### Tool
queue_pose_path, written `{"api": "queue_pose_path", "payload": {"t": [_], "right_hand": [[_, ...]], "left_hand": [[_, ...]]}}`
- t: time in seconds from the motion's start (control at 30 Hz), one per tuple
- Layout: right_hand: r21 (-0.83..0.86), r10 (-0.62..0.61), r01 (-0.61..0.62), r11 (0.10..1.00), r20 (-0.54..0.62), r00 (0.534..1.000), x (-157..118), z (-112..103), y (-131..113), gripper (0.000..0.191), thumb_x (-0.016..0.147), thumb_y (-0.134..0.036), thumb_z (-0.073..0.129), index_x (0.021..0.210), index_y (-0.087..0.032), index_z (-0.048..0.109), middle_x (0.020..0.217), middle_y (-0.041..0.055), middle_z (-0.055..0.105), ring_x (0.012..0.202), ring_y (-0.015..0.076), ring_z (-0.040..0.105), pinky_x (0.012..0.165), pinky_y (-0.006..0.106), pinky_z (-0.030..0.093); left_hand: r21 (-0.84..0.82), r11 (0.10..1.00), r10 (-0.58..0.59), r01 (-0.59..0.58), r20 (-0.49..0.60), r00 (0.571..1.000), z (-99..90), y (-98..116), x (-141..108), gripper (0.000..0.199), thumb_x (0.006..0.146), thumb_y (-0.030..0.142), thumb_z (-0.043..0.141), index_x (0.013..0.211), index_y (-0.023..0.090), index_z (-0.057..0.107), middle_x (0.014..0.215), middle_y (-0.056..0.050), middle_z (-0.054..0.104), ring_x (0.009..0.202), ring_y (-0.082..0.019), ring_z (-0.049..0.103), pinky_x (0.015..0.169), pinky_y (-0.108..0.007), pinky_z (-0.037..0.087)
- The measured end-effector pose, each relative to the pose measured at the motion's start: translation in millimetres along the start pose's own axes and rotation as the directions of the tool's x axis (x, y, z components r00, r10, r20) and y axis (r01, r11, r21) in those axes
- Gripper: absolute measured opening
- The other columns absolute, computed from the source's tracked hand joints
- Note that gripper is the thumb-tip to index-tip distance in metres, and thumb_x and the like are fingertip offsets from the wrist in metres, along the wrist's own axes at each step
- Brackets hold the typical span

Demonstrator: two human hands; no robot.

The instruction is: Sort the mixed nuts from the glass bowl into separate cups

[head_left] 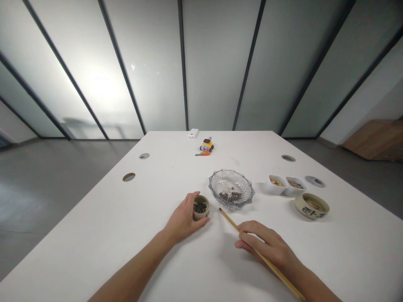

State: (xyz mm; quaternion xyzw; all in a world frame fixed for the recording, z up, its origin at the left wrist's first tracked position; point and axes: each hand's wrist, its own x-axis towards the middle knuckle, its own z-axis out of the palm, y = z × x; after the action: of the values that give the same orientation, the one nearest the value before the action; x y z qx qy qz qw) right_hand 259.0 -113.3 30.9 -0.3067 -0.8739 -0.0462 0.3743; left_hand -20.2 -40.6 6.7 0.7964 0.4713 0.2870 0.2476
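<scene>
My left hand [186, 216] is wrapped round a small beige cup [206, 214] with a dark mark on its side. Dark beans or beads [199, 207] lie inside the cup. Between the fingers of my right hand [264, 241] is a long thin wooden stick [233, 223], perhaps a brush, its dark tip pointing toward the cup and apart from it. Just beyond stands a scalloped clear glass bowl [217, 178], with brown beans or beads [231, 196] gathered near its front side.
To the right are a white double dish [277, 189] with pale pieces in it and a beige bowl [307, 212] with dark characters. A toy car [207, 145], a toy carrot [203, 154] and a white box-like object [193, 133] lie farther back. Round holes [129, 177] open in the white table [103, 235].
</scene>
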Motion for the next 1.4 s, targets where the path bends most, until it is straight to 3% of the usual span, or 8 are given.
{"api": "queue_pose_path", "payload": {"t": [0.23, 0.33, 0.5, 0.67, 0.77, 0.9, 1.4], "right_hand": [[0.037, -0.001, 0.003, 0.999, -0.035, 0.999, -4, 1, 2, 0.007, 0.093, -0.016, 0.071, 0.099, -0.018, 0.069, 0.09, 0.0075, 0.072, 0.082, 0.0188, 0.073, 0.069, 0.025, 0.059], [0.11, 0.081, -0.068, 0.992, -0.123, 0.989, -5, -3, 1, 0.006, 0.094, -0.016, 0.07, 0.1, -0.019, 0.07, 0.093, 0.0078, 0.073, 0.085, 0.0186, 0.074, 0.072, 0.025, 0.061], [0.221, 0.303, -0.235, 0.947, -0.357, 0.884, 5, -6, -13, 0.006, 0.095, -0.018, 0.069, 0.094, -0.023, 0.072, 0.091, 0.0045, 0.074, 0.087, 0.0187, 0.074, 0.077, 0.029, 0.062], [0.222, 0.297, -0.235, 0.946, -0.312, 0.902, 20, 0, -18, 0.008, 0.097, -0.03, 0.07, 0.093, -0.023, 0.073, 0.088, 0.0037, 0.076, 0.083, 0.0178, 0.075, 0.073, 0.029, 0.062], [0.124, 0.294, -0.266, 0.956, -0.387, 0.874, 21, -1, -1, 0.007, 0.097, -0.029, 0.069, 0.093, -0.024, 0.072, 0.087, 0.0036, 0.077, 0.084, 0.019, 0.075, 0.077, 0.031, 0.062], [0.043, 0.299, -0.304, 0.952, -0.351, 0.887, 18, -3, 23, 0.014, 0.099, -0.034, 0.067, 0.089, -0.024, 0.071, 0.082, 0.0026, 0.076, 0.078, 0.0179, 0.073, 0.071, 0.029, 0.06], [0.115, 0.387, -0.37, 0.922, -0.208, 0.898, 10, 10, 39, 0.02, 0.1, -0.039, 0.064, 0.09, -0.023, 0.071, 0.085, 0.0035, 0.073, 0.076, 0.0173, 0.07, 0.07, 0.029, 0.058]], "left_hand": [[-0.002, 1.0, -0.002, 0.002, -0.009, 1.0, -0.4, 1, 0, 0.075, 0.083, 0.032, 0.077, 0.148, 0.022, 0.039, 0.139, -0.015, 0.059, 0.126, -0.032, 0.062, 0.11, -0.049, 0.05], [0.0, 1.0, -0.007, 0.007, -0.014, 1.0, 0.0, 0, 0, 0.076, 0.083, 0.034, 0.078, 0.148, 0.021, 0.04, 0.14, -0.015, 0.059, 0.127, -0.032, 0.062, 0.11, -0.049, 0.05], [0.018, 1.0, -0.005, 0.004, 0.011, 1.0, 0.9, 2, 0, 0.077, 0.083, 0.034, 0.076, 0.148, 0.021, 0.039, 0.141, -0.015, 0.058, 0.126, -0.033, 0.063, 0.109, -0.05, 0.051], [0.032, 0.999, 0.015, -0.016, 0.014, 1.0, 1.1, 4, -2, 0.077, 0.082, 0.033, 0.076, 0.149, 0.022, 0.039, 0.139, -0.014, 0.06, 0.124, -0.033, 0.064, 0.108, -0.05, 0.052], [0.045, 0.999, 0.012, -0.013, 0.023, 1.0, 1.0, 3, -2, 0.077, 0.083, 0.035, 0.075, 0.149, 0.022, 0.039, 0.14, -0.015, 0.059, 0.123, -0.033, 0.064, 0.106, -0.05, 0.053], [0.04, 0.999, 0.017, -0.018, 0.023, 1.0, 0.7, 3, -2, 0.076, 0.083, 0.036, 0.076, 0.148, 0.023, 0.039, 0.138, -0.014, 0.061, 0.122, -0.033, 0.065, 0.106, -0.049, 0.053], [0.025, 0.999, 0.023, -0.023, 0.022, 1.0, 0.7, 2, -1, 0.076, 0.083, 0.035, 0.077, 0.148, 0.022, 0.04, 0.135, -0.014, 0.061, 0.12, -0.033, 0.065, 0.105, -0.05, 0.053]]}}
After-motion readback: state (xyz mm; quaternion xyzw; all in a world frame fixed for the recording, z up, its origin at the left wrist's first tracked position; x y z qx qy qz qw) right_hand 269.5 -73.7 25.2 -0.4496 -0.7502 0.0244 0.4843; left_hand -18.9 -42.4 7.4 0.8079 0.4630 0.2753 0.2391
